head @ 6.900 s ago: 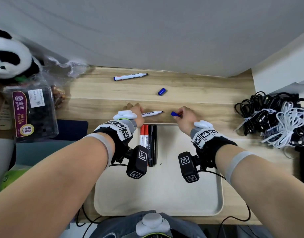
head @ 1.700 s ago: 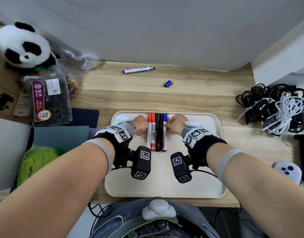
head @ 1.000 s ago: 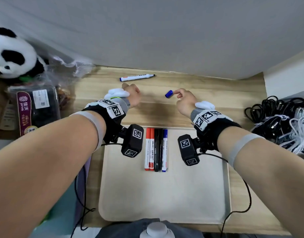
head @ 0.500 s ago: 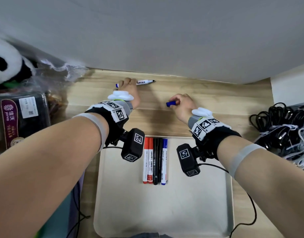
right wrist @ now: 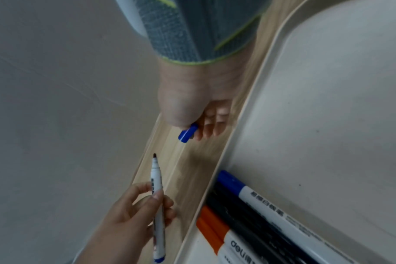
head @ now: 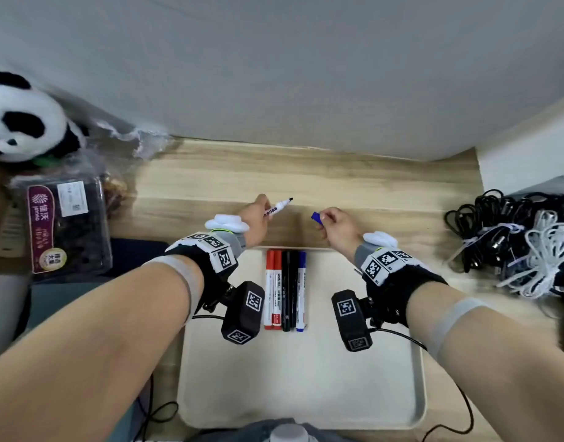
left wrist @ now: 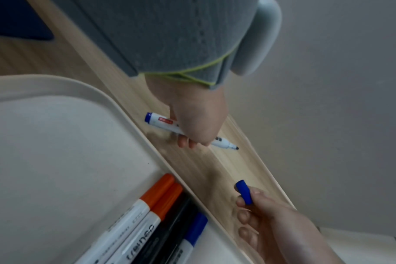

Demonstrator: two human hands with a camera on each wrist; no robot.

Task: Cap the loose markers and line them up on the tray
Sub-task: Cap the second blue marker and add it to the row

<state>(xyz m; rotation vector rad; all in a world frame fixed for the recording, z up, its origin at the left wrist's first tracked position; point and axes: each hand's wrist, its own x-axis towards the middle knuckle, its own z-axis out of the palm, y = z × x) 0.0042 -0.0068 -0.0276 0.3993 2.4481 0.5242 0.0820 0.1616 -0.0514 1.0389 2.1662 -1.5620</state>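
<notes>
Left hand [head: 254, 215] holds the uncapped white blue-ended marker [head: 278, 207] tip-right, right hand [head: 336, 224] pinches its small blue plastic cap [head: 317, 218] facing it, seemingly aligned for capping above the wooden table [head: 386, 193], behind the beige tray [head: 416, 378] with five lined-up markers [head: 285, 290].

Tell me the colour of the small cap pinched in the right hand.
Blue. The small plastic cap in the right hand shows best in the right wrist view.

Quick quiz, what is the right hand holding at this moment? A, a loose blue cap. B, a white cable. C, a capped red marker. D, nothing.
A: the right hand pinches the blue cap in its fingers, while the uncapped marker is in the left hand.
</notes>
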